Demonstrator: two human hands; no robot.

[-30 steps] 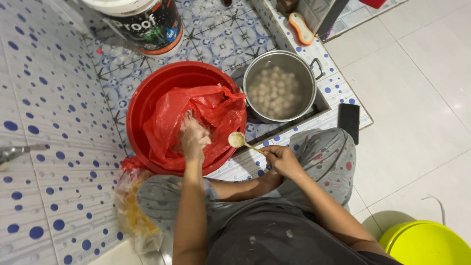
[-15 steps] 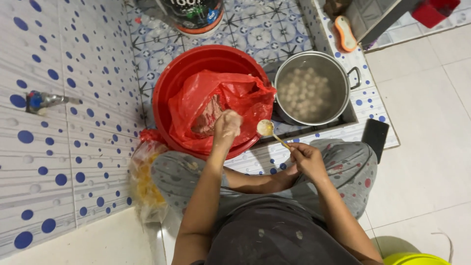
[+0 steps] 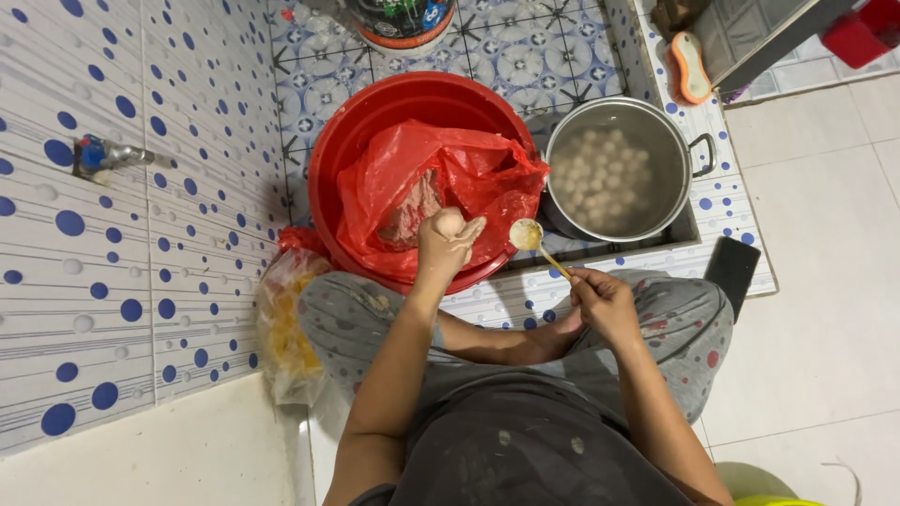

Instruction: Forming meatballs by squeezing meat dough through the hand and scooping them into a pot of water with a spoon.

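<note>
The pinkish paste [image 3: 411, 208], lying in the red bag [image 3: 469, 178] inside the red basin [image 3: 347, 141], is squeezed in the clenched left hand [image 3: 445, 239] & should be scooped w/ the spoon [image 3: 527, 234], pinched by right-hand fingers [image 3: 583, 281], then dropped gently into the pot [image 3: 680, 131] nearby.

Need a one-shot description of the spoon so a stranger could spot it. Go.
Start at the big red basin on the patterned tile floor; right of it sits a steel pot of pale balls in water. The spoon is in the gap between their near edges, held up by the right hand, close to the fisted left hand. It is the only thin-handled thing there, with a small round bowl.
</note>
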